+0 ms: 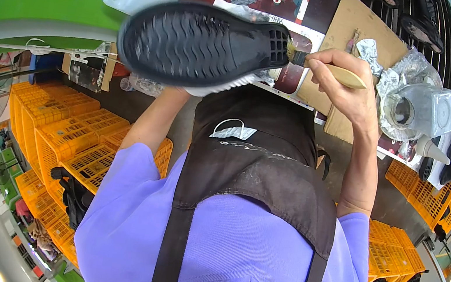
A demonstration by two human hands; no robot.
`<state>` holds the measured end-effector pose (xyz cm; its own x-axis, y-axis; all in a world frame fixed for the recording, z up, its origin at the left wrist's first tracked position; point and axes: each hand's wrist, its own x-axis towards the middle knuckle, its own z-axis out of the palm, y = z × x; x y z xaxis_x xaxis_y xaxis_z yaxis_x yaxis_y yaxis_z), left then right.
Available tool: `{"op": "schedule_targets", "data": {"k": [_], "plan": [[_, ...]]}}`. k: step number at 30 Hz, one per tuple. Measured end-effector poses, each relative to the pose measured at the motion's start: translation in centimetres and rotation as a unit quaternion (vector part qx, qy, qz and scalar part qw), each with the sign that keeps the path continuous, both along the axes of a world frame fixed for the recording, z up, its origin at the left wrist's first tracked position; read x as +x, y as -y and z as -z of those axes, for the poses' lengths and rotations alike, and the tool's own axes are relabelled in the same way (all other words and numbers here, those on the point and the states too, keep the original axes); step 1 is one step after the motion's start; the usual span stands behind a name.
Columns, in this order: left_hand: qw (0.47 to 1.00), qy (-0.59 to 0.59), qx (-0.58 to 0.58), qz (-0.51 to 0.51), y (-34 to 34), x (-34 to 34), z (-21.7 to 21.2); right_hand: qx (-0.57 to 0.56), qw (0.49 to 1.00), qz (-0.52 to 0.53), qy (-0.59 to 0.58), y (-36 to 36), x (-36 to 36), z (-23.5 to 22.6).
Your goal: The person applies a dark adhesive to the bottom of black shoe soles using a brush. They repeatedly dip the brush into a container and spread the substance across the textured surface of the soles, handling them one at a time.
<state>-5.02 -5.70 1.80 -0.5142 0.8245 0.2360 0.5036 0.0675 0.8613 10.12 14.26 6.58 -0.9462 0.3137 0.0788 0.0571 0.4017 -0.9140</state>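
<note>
black apron [256, 169] nearest | left hand hidden under black shoe sole [199, 45], grip unclear | right hand [339, 76] closed on brush [331, 70], bristles at heel edge; best kept to light, even strokes

A shoe workshop: stacked yellow crates [68, 145] at eight o'clock, finished shoes on a rack [426, 25] at one, glue jar [419, 110] at two.

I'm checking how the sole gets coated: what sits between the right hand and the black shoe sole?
In the head view, only the brush spans it: wooden handle in the right hand, bristles touching the heel end of the black shoe sole.
</note>
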Motion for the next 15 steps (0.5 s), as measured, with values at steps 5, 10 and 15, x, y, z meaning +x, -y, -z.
{"op": "schedule_targets", "data": {"k": [5, 10, 15], "plan": [[0.965, 0.243, 0.079, -0.056, -1.0, 0.8, 2.6, -0.072, 0.993, 0.070, 0.061, 0.6, -0.7, -0.7], [0.986, 0.159, 0.031, -0.023, -1.7, -0.1, 2.4, -0.146, 0.984, 0.071, 0.073, 1.2, -1.0, -2.1], [0.963, -0.225, 0.148, -0.013, -2.5, -0.8, 1.7, -0.188, 0.977, 0.049, 0.084, 2.7, -0.4, -3.1]]}}
